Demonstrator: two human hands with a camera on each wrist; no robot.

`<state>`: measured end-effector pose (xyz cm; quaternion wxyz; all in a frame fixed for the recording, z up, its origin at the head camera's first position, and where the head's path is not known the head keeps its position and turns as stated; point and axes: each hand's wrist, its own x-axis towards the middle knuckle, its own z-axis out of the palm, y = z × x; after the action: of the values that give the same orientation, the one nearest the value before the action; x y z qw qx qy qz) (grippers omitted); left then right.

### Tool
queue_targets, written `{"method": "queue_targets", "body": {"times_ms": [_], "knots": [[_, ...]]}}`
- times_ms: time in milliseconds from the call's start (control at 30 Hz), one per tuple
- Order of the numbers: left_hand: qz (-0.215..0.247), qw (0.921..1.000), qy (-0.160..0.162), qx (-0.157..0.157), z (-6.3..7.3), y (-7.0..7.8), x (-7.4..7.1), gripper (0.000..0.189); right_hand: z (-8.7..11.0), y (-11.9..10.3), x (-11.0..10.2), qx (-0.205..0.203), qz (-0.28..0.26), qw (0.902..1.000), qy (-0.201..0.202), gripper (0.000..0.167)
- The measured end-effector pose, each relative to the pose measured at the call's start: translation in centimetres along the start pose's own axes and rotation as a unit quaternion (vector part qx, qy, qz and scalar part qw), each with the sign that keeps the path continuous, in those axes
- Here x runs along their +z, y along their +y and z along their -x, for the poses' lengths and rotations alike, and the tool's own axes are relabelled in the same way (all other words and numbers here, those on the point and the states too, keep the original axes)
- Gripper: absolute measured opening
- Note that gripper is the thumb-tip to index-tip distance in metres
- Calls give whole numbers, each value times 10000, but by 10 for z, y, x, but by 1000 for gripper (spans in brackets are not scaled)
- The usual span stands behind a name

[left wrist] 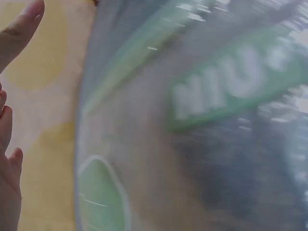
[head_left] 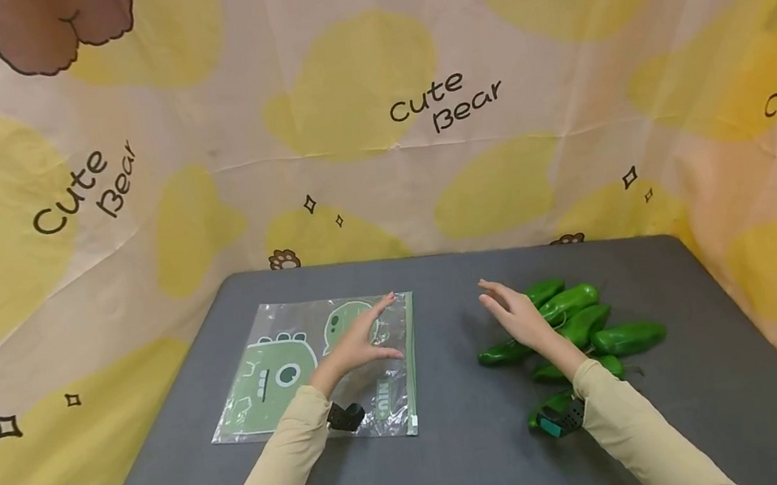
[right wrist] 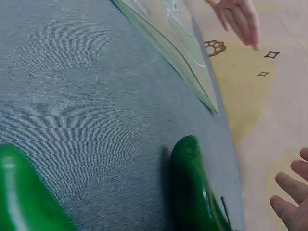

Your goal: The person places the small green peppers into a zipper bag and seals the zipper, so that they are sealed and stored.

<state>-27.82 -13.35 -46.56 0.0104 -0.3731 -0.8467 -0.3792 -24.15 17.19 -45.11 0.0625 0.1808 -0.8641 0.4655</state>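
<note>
Peppers (head_left: pixel 628 339) lie roughly crosswise, right of the bag (head_left: pixel 291 370).

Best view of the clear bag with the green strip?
Head view: all four corners of the clear bag show, though the left hand blocks part. Left wrist view gives a blurred close-up of some print and the green strip; right wrist view catches only a strip-edged part.

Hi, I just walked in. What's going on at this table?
Someone's left hand hovers over a clear bag with green cartoon prints, which lies flat on a gray table. Their right hand hovers near the edge of a group of green peppers. Neither hand is gripping anything, and the peppers lie outside the bag, to its right.
</note>
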Motion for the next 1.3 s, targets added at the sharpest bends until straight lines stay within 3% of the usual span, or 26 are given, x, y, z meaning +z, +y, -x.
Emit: {"method": "queue_targets", "body": {"times_ms": [133,233,433,600,833,967,1100,1300], "knots": [[-140,9999,3,-51,9,-12,12,97,10,-23,-6,-102,-273,9996,21,37],[44,9997,-45,-229,18,-21,19,98,15,-45,-8,-217,-527,9984,62,33],[587,9973,-220,-371,35,-34,30,100,19,-50,-1,-435,-770,9961,-53,33],[665,9967,-145,-434,39,-35,33,97,21,-45,4,-481,-887,9947,-171,33],[-37,9978,-362,-546,36,-38,39,116,19,-14,18,-448,-1146,9920,-292,34],[-345,9963,-453,-646,37,-37,41,116,19,-1,26,-376,-1157,9921,-316,35],[-642,9947,-526,-602,37,-35,42,108,22,-2,28,-339,-1077,9935,-171,34],[-837,9930,-543,-635,37,-33,44,98,28,-26,28,-244,-1059,9941,-32,31]]}}
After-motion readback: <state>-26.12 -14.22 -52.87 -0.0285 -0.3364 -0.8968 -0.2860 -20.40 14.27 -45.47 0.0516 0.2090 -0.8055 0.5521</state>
